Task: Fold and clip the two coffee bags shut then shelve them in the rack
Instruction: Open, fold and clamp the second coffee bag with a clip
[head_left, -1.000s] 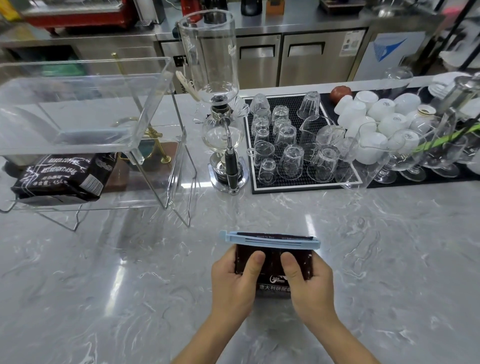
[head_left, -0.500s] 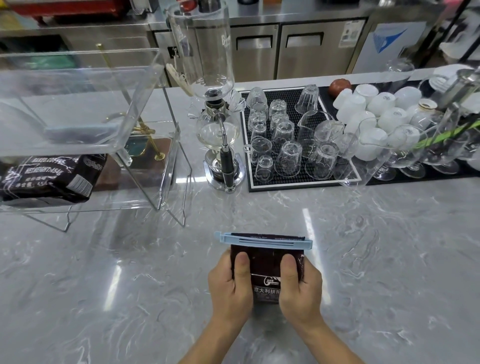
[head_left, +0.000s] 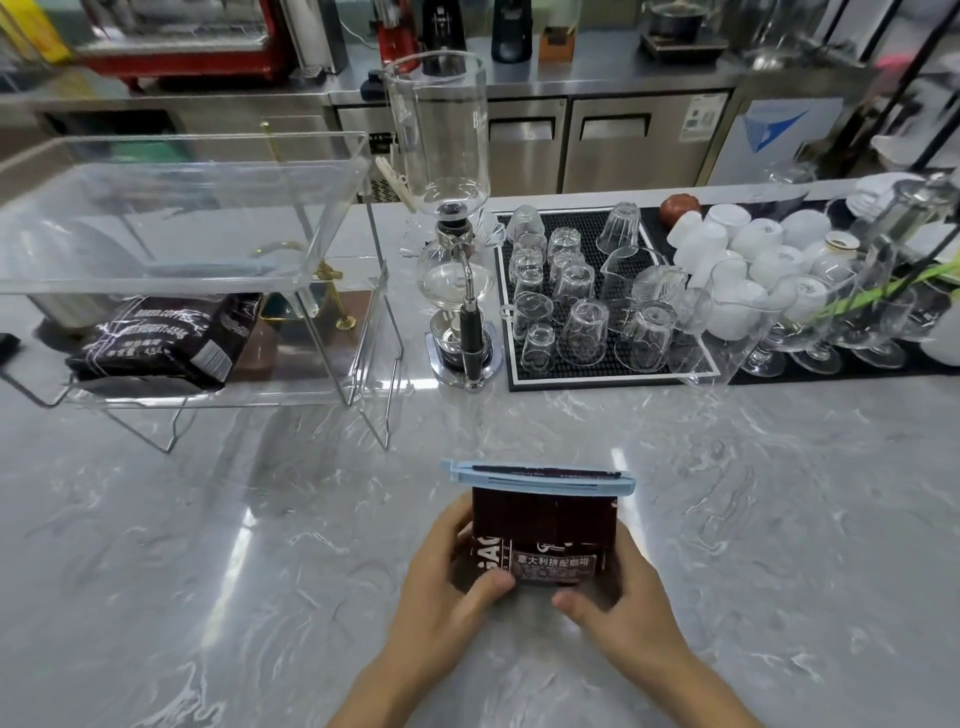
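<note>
A dark brown coffee bag (head_left: 543, 525) stands on the marble counter in front of me, its folded top closed by a long light-blue clip (head_left: 540, 480). My left hand (head_left: 447, 582) grips the bag's left side and my right hand (head_left: 628, 597) grips its right side, thumbs on the front near the bottom. A second black coffee bag (head_left: 156, 340) lies on the lower shelf of the clear acrylic rack (head_left: 332, 291) at the left. What closes that bag's top is hidden.
A glass siphon coffee maker (head_left: 452, 234) stands right of the rack. A black mat (head_left: 608, 382) holds several upturned glasses; white cups (head_left: 748, 244) and stemmed glasses (head_left: 810, 322) crowd the far right. The rack's upper shelf (head_left: 182, 228) holds nothing I can make out.
My thumbs slid down from the bag's upper front to its lower edge, uncovering the label. The bag now stands more upright and its clip has not moved on it.
</note>
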